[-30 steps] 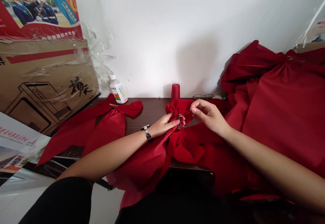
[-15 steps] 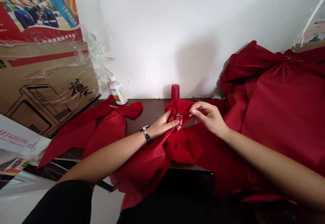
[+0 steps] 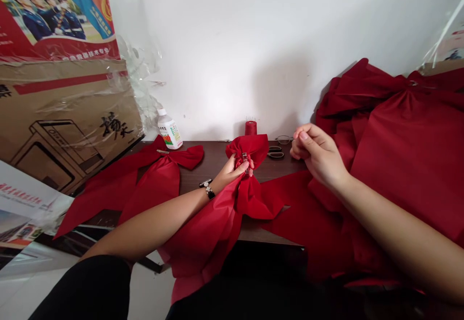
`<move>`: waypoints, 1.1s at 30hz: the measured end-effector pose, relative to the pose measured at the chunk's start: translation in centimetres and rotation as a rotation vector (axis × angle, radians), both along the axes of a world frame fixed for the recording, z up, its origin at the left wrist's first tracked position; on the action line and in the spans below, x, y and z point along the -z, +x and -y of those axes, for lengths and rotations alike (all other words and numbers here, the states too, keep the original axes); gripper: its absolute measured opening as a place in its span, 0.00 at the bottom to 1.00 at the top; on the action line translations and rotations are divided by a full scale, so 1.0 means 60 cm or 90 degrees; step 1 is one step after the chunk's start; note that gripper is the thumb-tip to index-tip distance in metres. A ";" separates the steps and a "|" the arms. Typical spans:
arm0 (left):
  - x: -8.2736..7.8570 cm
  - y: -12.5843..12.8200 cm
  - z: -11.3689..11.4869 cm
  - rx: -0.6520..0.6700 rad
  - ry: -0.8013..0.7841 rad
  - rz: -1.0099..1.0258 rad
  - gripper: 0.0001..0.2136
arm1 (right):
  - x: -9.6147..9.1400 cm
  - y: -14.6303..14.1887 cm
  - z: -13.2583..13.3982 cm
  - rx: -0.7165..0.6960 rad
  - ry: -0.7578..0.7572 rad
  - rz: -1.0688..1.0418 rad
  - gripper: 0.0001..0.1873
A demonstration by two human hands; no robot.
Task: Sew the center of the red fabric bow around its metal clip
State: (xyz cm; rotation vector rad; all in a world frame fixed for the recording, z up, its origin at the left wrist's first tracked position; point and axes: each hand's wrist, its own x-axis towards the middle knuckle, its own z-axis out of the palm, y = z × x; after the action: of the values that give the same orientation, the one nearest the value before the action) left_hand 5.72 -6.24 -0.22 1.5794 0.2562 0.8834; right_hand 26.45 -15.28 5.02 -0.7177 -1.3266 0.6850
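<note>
A large red fabric bow (image 3: 250, 144) is gripped at its gathered centre by my left hand (image 3: 234, 171), thumb on top. A small metal clip (image 3: 245, 157) lies at that centre, just above my thumb. The bow's tails hang toward the front edge of the table. To the right and apart from the bow, my right hand (image 3: 321, 154) is raised with its fingers pinched together. Whatever those fingertips hold is too fine to see. Behind the bow stands a spool of red thread (image 3: 250, 128) with several needles sticking up from its top.
Scissors (image 3: 276, 152) and eyeglasses (image 3: 283, 139) lie on the dark table behind the bow. At left are another red bow (image 3: 154, 180), a white-capped bottle (image 3: 169, 130) and a cardboard box (image 3: 68, 102). Red bows are heaped (image 3: 409, 151) at right.
My right hand has pulled away from the bow to the right, still pinched. My left hand and the bow have shifted slightly up and left, and the scissors now show.
</note>
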 end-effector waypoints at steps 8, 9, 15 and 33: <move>-0.005 -0.010 0.019 -0.012 0.114 -0.074 0.12 | 0.046 -0.034 -0.002 -0.051 -0.119 0.257 0.12; -0.006 -0.010 0.020 -0.010 0.126 -0.082 0.12 | 0.049 -0.034 -0.004 -0.039 -0.120 0.274 0.13; -0.006 -0.009 0.024 0.020 0.141 -0.110 0.14 | 0.048 -0.037 -0.007 -0.013 -0.143 0.243 0.19; -0.003 -0.006 0.024 0.080 0.161 -0.161 0.17 | 0.068 -0.031 -0.019 0.017 -0.044 0.253 0.17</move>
State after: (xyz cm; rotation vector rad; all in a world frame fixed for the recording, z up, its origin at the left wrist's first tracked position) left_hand 5.35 -7.69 -0.02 1.9247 0.2272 0.6354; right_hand 24.62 -14.16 0.93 -0.9609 -1.6576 0.5867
